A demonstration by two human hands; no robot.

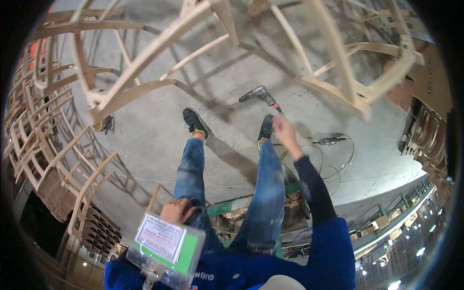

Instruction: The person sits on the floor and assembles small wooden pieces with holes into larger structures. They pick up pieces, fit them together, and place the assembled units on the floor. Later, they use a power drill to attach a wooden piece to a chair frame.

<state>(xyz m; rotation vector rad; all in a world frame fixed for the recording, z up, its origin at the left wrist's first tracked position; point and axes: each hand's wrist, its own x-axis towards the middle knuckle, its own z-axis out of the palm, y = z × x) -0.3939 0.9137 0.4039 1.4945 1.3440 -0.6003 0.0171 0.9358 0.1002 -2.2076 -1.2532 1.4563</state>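
Note:
My right hand (285, 133) reaches forward just past my right shoe, its fingers blurred by motion. Close ahead of it, a corded power drill (260, 95) with an orange patch on its handle lies on the concrete floor; whether the hand touches it, I cannot tell. On my left thigh rests my left hand (177, 210), fingers curled in and nothing visible in them. A clear badge holder (166, 244) with a white and green card hangs over that wrist and hides part of it. Pale wooden chair frames (140, 60) stand in front of me.
More chair frames (77, 159) crowd the left side, and another frame (333, 92) leans in at the right front. A cable (350, 157) with a dark inline piece (331, 140) loops over the floor right of my legs. Stacked curved wooden parts (427, 130) stand at the far right.

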